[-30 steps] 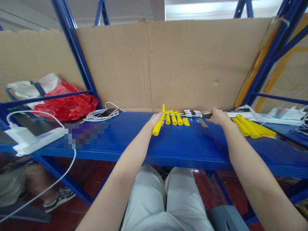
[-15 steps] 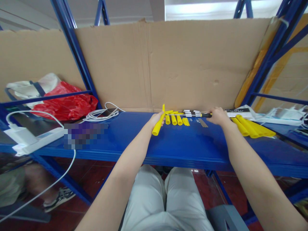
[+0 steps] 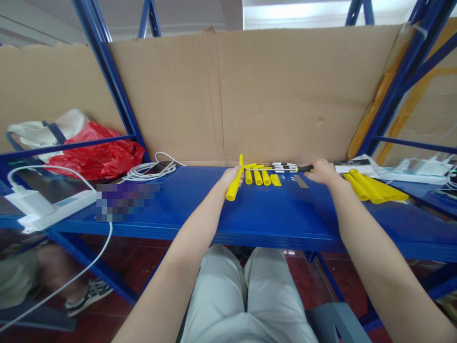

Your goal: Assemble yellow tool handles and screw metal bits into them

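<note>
My left hand (image 3: pixel 231 174) is closed round a long yellow plastic handle piece (image 3: pixel 234 184), held tilted above the blue shelf (image 3: pixel 200 205). My right hand (image 3: pixel 321 171) grips a screwdriver (image 3: pixel 285 168) with a black and yellow handle; its thin shaft points left toward the held yellow piece. Between my hands lie several short yellow parts (image 3: pixel 262 177), a small grey metal blade (image 3: pixel 301 181) and a few tiny screws. Black-and-white strips (image 3: pixel 283 165) lie at the back edge.
A heap of long yellow pieces (image 3: pixel 374 189) lies right of my right hand. A coiled white cable (image 3: pixel 152 167), a white power strip (image 3: pixel 43 205) and a red bag (image 3: pixel 96 155) are at the left. Cardboard (image 3: pixel 250 95) walls the back. Another person's leg and shoe (image 3: pixel 85 291) show lower left.
Almost nothing moved; the view shifted slightly. Both hands keep their holds in the same places.
</note>
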The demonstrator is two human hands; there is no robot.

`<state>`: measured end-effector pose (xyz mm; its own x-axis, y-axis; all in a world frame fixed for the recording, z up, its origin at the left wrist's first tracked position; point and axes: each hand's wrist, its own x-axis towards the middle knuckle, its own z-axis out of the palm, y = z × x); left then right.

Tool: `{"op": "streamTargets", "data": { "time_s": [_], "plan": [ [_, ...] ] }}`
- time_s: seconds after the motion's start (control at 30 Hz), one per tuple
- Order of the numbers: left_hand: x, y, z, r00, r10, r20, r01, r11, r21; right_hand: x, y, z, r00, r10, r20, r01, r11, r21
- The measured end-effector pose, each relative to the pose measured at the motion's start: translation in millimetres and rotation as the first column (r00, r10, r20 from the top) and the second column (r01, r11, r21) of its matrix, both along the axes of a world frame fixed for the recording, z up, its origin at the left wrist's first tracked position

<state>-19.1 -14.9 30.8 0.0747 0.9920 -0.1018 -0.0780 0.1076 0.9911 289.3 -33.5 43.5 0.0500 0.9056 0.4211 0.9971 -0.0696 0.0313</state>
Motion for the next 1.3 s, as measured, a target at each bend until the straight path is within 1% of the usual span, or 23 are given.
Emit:
{"op": "streamTargets", "data": {
  "time_s": [0.1,0.27,0.47,0.67,0.8,0.93,1.13,1.23,1.3],
  "plan": [
    [0.2,-0.8,0.0,1.000,0.004,0.002,-0.004,1.000,-0.009,1.2,0.6,-1.3,1.000,0.005,0.013,-0.005,1.000,0.030],
    [0.4,0.4,-1.2,1.000,0.002,0.012,-0.001,1.000,-0.009,1.1,1.7,-2.7,0.998,-0.044,-0.040,0.045,0.999,0.027],
    [0.6,0.9,-0.6,0.999,0.030,0.014,-0.030,0.999,-0.022,1.2,3.6,-2.8,1.000,-0.006,-0.030,0.006,1.000,0.000],
    [2.6,-1.8,1.4,1.000,0.019,0.008,-0.019,0.999,-0.028,0.9,-0.8,-0.2,0.999,0.042,0.005,-0.043,0.997,0.059],
    [3.3,-0.8,0.2,1.000,0.015,0.021,-0.014,0.999,-0.034,0.3,-3.1,1.2,1.000,-0.018,-0.026,0.021,0.994,0.108],
    [3.1,1.1,-1.4,1.000,0.008,0.022,-0.008,1.000,-0.018,-0.7,-3.7,3.0,0.994,-0.064,-0.084,0.071,0.994,0.085],
    [2.5,1.3,-1.7,1.000,0.000,0.007,0.000,1.000,-0.013,-1.2,-3.9,1.7,0.998,-0.024,-0.056,0.026,0.999,0.027],
    [2.6,1.3,-1.7,1.000,0.002,0.010,-0.002,1.000,-0.017,-0.1,-3.5,0.8,0.999,-0.011,-0.053,0.013,0.999,0.037],
    [3.0,1.3,-1.8,1.000,-0.004,0.014,0.004,1.000,-0.011,0.6,-3.7,1.0,0.998,-0.030,-0.054,0.033,0.998,0.048]
  ]
}}
